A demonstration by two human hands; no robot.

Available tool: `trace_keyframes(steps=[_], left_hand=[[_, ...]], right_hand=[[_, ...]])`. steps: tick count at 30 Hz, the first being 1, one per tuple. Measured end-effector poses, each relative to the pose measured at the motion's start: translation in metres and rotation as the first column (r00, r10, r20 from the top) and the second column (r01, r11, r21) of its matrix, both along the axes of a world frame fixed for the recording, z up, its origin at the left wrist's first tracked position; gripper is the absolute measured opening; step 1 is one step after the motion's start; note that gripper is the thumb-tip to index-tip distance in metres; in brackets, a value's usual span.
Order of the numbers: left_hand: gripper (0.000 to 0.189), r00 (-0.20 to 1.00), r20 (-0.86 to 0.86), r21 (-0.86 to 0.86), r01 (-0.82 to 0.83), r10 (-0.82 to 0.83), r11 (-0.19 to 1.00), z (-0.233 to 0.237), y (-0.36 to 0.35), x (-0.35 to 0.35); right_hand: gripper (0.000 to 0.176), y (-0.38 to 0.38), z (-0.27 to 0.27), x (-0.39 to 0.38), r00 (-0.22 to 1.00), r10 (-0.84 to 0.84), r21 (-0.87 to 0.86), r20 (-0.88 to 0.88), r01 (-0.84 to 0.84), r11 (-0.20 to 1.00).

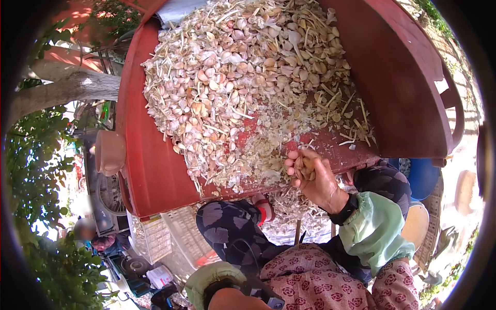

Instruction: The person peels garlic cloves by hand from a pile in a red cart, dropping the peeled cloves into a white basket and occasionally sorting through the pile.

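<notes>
My right hand (319,181) is over the near edge of the red tray, palm up. Its fingers curl around several garlic cloves (306,168). Past the fingertips, a big heap of loose garlic cloves (217,88), mixed with dry skins and stalks, covers much of the red tray (155,181). Fine papery skins (258,160) are scattered nearest the hand. At the bottom edge, only the wrist part of my left hand (237,300) shows beyond a green sleeve; its fingers are cut off by the frame.
Below the tray, more skins and stalks (297,209) lie on the ground between my legs. A blue bucket (424,178) stands at the right. Plastic crates (181,232) are at the lower left, with a tree trunk (67,93) on the left. Another person (103,242) is farther off.
</notes>
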State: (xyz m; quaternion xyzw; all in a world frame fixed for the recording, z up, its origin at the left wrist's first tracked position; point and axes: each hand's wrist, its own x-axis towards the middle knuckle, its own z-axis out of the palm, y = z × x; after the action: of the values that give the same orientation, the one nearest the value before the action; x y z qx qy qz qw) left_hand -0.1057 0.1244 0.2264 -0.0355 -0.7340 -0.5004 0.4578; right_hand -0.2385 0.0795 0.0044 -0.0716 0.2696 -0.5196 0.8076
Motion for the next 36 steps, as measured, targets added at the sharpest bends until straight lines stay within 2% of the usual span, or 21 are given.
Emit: trace_keyframes(steps=[2, 5, 8, 9, 10, 11, 12, 13, 14, 16, 17, 18, 19, 20, 22, 24, 27, 30, 32, 34, 36], left_hand=[[0.008, 0.999, -0.010, -0.021, 0.047, -0.047, 0.999, 0.003, 0.003, 0.000], [0.008, 0.998, 0.007, -0.027, -0.065, 0.065, 0.998, 0.002, 0.005, 0.003], [0.007, 0.920, 0.155, -0.073, -0.352, 0.359, 0.933, -0.013, 0.002, 0.000], [0.022, 0.855, 0.173, 0.131, -0.511, 0.488, 0.849, -0.025, 0.012, -0.008], [0.022, 0.815, 0.275, -0.068, -0.512, 0.510, 0.856, -0.046, -0.008, 0.001], [0.026, 0.685, 0.493, -0.180, -0.522, 0.536, 0.834, -0.055, -0.018, 0.010], [0.028, 0.569, 0.600, -0.247, -0.537, 0.562, 0.807, -0.076, -0.031, 0.015], [0.025, 0.456, 0.678, -0.220, -0.623, 0.577, 0.751, -0.095, -0.037, 0.021], [0.023, 0.412, 0.715, -0.152, -0.698, 0.565, 0.700, -0.113, -0.049, 0.032], [0.024, 0.184, 0.722, -0.300, -0.786, 0.667, 0.540, -0.155, -0.082, 0.065], [0.021, 0.084, 0.698, -0.359, -0.819, 0.711, 0.449, -0.180, -0.098, 0.082], [0.019, 0.009, 0.676, -0.455, -0.782, 0.737, 0.427, -0.202, -0.112, 0.099], [0.018, -0.065, 0.647, -0.545, -0.736, 0.760, 0.401, -0.217, -0.123, 0.109], [0.018, -0.065, 0.645, -0.544, -0.738, 0.761, 0.399, -0.225, -0.129, 0.111], [0.015, -0.203, 0.602, -0.687, -0.624, 0.772, 0.372, -0.232, -0.136, 0.109], [0.011, -0.213, 0.553, -0.723, -0.603, 0.805, 0.337, -0.232, -0.135, 0.107], [0.012, 0.032, 0.637, -0.462, -0.784, 0.770, 0.415, -0.196, -0.110, 0.089], [0.021, 0.287, 0.645, -0.223, -0.816, 0.708, 0.534, -0.143, -0.052, 0.073], [0.021, 0.424, 0.652, -0.125, -0.757, 0.628, 0.641, -0.127, -0.007, 0.072], [0.022, 0.519, 0.638, -0.028, -0.723, 0.569, 0.690, -0.133, 0.032, 0.077], [0.022, 0.582, 0.647, 0.089, -0.700, 0.493, 0.709, -0.153, 0.067, 0.086]], right_hand=[[0.028, 0.001, -0.002, 0.000, 1.000, -0.001, -0.010, 0.020, 0.001, 1.000], [0.033, 0.001, -0.005, 0.002, 0.999, 0.035, -0.011, 0.007, -0.035, 0.999], [0.040, 0.000, -0.007, 0.001, 0.993, 0.112, -0.035, 0.036, -0.111, 0.993], [0.040, -0.001, -0.002, 0.003, 0.993, 0.114, -0.035, 0.040, -0.113, 0.993], [0.042, -0.002, 0.006, 0.005, 0.985, 0.135, 0.005, 0.112, -0.136, 0.991], [0.044, -0.002, 0.011, 0.006, 0.971, 0.152, 0.045, 0.183, -0.163, 0.986], [0.044, -0.001, 0.010, 0.006, 0.971, 0.152, 0.043, 0.182, -0.163, 0.986], [0.044, 0.000, 0.006, 0.006, 0.960, 0.146, 0.007, 0.237, -0.152, 0.988], [0.044, 0.000, 0.001, 0.007, 0.945, 0.142, -0.028, 0.293, -0.140, 0.990], [0.041, -0.002, -0.011, 0.009, 0.959, 0.124, -0.033, 0.255, -0.120, 0.992], [0.039, -0.003, -0.017, 0.008, 0.945, 0.118, 0.000, 0.303, -0.124, 0.992], [0.038, -0.004, -0.019, 0.007, 0.930, 0.111, 0.033, 0.350, -0.131, 0.991], [0.035, -0.005, -0.008, 0.008, 0.962, 0.074, 0.110, 0.264, -0.107, 0.988], [0.035, -0.005, -0.008, 0.009, 0.962, 0.077, 0.109, 0.262, -0.108, 0.988], [0.035, -0.005, -0.007, 0.011, 0.981, 0.070, 0.096, 0.184, -0.089, 0.991], [0.034, -0.005, -0.005, 0.012, 0.986, 0.069, 0.089, 0.149, -0.083, 0.993], [0.033, -0.006, -0.011, 0.012, 0.991, 0.068, 0.104, 0.118, -0.080, 0.991], [0.029, -0.008, -0.009, 0.015, 0.998, 0.020, 0.120, 0.063, -0.027, 0.992], [0.028, -0.008, 0.024, 0.021, 0.999, -0.042, 0.098, -0.032, 0.045, 0.994], [0.027, -0.001, 0.075, 0.038, 0.990, -0.076, 0.001, -0.119, 0.076, 0.997], [0.027, 0.011, 0.127, 0.059, 1.000, 0.020, -0.208, -0.019, -0.023, 0.978]])
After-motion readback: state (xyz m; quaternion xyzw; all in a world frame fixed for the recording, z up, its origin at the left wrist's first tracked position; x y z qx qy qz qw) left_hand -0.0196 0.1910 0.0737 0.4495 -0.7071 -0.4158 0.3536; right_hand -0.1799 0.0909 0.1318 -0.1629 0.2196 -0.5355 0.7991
